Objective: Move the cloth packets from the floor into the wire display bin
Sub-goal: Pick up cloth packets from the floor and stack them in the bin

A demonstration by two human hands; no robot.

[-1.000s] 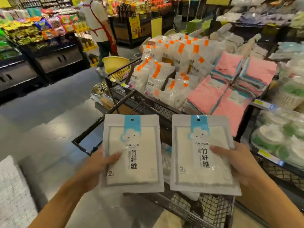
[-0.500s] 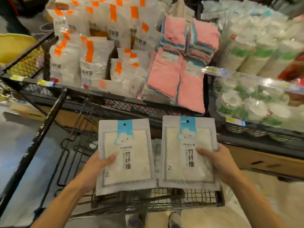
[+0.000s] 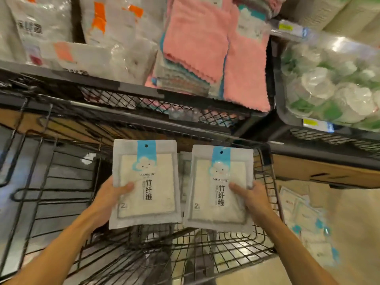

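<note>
Head view: left hand (image 3: 111,194) pinches one cloth packet (image 3: 145,183) by its left edge, thumb on front; right hand (image 3: 254,197) pinches a second packet (image 3: 220,186) by its right edge the same way. Both packets are upright, side by side, just apart, over the wire bin (image 3: 265,208), w/ another packet partly visible behind the gap between them. More packets (image 3: 302,221) lie on the floor at right. Forearms reach fwd, roughly parallel. To do this well, I'd lower both flat into the bin, labels up, edges aligned w/ what's inside, letting go only once they rest
</note>
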